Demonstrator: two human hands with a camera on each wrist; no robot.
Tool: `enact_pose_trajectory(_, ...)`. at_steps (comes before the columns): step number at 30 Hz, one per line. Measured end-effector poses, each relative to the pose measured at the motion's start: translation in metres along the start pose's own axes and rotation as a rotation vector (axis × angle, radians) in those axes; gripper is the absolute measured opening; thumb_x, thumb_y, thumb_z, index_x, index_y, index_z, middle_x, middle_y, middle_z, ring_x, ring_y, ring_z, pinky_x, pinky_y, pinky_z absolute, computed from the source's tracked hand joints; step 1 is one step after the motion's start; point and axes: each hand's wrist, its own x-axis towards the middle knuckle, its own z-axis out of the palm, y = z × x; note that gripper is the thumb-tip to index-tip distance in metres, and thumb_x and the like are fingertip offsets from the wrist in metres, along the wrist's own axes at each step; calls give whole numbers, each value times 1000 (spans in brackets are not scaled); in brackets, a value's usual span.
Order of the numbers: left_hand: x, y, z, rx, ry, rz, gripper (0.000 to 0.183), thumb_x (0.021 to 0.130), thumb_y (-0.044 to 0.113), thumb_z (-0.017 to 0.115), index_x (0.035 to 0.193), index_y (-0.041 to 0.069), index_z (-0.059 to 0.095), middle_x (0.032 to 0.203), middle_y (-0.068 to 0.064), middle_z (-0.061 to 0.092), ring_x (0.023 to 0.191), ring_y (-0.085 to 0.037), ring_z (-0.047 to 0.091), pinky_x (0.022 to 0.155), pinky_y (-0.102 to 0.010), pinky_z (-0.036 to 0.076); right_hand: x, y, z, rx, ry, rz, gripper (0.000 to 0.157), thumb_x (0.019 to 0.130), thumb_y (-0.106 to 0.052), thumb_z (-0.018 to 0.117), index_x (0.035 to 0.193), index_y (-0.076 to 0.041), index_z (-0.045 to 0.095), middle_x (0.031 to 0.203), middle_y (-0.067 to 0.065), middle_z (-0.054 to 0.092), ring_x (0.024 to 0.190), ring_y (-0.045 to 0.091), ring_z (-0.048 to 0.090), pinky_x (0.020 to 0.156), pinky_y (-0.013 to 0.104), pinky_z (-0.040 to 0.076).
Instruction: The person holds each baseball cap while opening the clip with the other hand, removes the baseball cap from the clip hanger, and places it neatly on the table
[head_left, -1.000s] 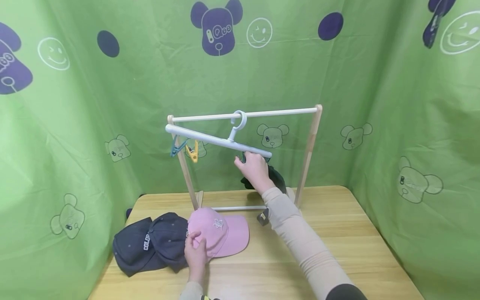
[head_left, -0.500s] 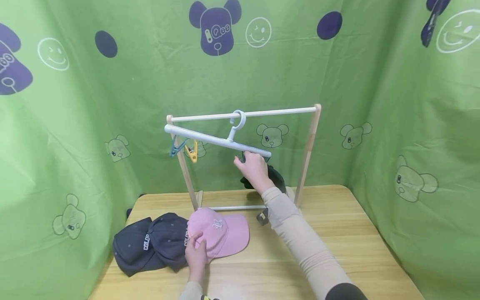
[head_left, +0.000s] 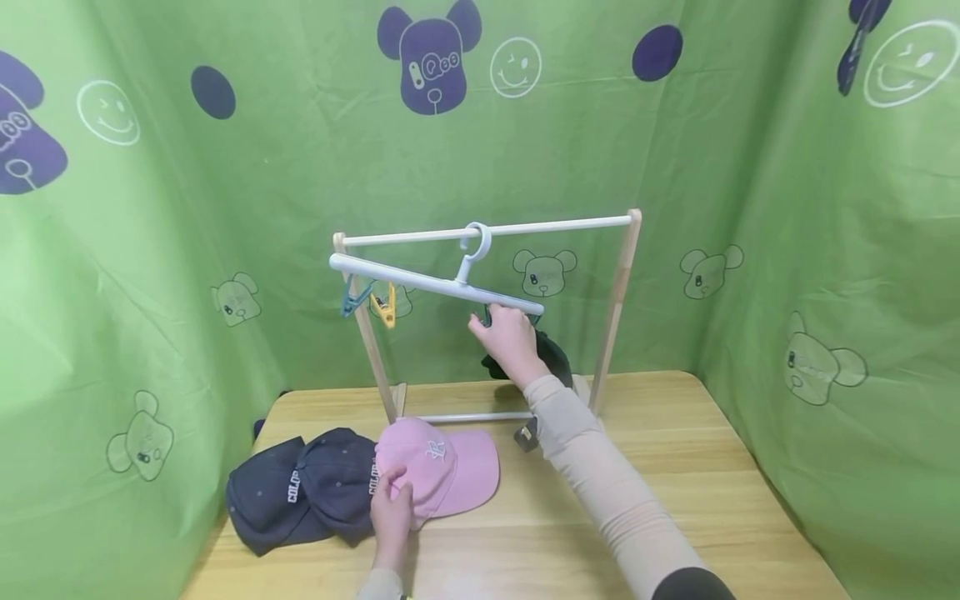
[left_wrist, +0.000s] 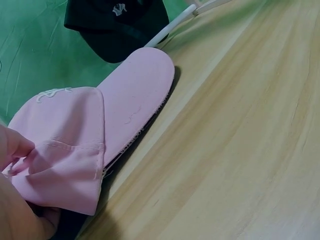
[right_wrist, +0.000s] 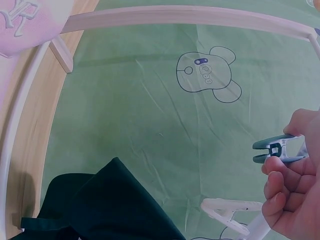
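Observation:
A pink cap point(head_left: 420, 467) with a white letter emblem lies on the table, brim to the right. My left hand point(head_left: 392, 512) is at its left side; in the left wrist view fingers press the crown fabric and the thumb goes under its edge. My right hand point(head_left: 510, 337) is raised below the low right end of a tilted white hanger point(head_left: 435, 283). Between thumb and index finger it pinches a dark green clip point(right_wrist: 275, 150). A dark cap point(left_wrist: 120, 30) with a white emblem hangs below, partly hidden by my right forearm in the head view.
The hanger hooks over the top bar point(head_left: 562, 225) of a wooden rack. A blue clip point(head_left: 356, 296) and a yellow clip point(head_left: 386, 307) hang at its left end. Two navy caps point(head_left: 266, 492) overlap left of the pink cap. Green curtain point(head_left: 315, 167) surrounds the table point(head_left: 675, 467).

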Motion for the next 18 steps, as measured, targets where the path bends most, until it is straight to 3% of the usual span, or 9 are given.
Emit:
enact_pose_trajectory(1,0,0,-1,0,-10,-4,33,86,1,59,117,9,64,139,-23,53,93,-29,61,70,-31,51,0,0,0,-1,1,1,36,91,-38,58,69,-12,48,59,4,48,54,22,49,48,33,40)
enact_pose_trajectory(4,1,1,-3,19,-26,-5,33,86,1,58,118,9,64,139,-24,53,83,-25,59,55,-23,46,0,0,0,-1,6,2,36,91,-38,59,69,-11,49,59,4,49,55,23,49,48,34,41)
enact_pose_trajectory(6,1,2,-5,50,-22,4,33,86,1,59,118,9,64,136,-24,55,91,-25,60,62,-23,46,0,1,1,0,8,3,36,90,-38,59,69,-11,49,59,4,49,55,23,49,49,34,41)
enact_pose_trajectory(12,1,5,-10,113,-1,27,33,84,2,61,116,10,67,106,-21,63,98,-28,57,78,-32,45,0,2,2,-1,12,4,36,90,-39,58,68,-12,48,59,4,48,55,23,49,49,35,42)
enact_pose_trajectory(18,3,6,-17,117,7,53,34,83,0,60,115,7,68,122,-22,63,114,-33,56,97,-48,44,1,2,3,-1,8,2,36,90,-39,58,68,-13,47,58,3,47,54,22,48,48,34,40)
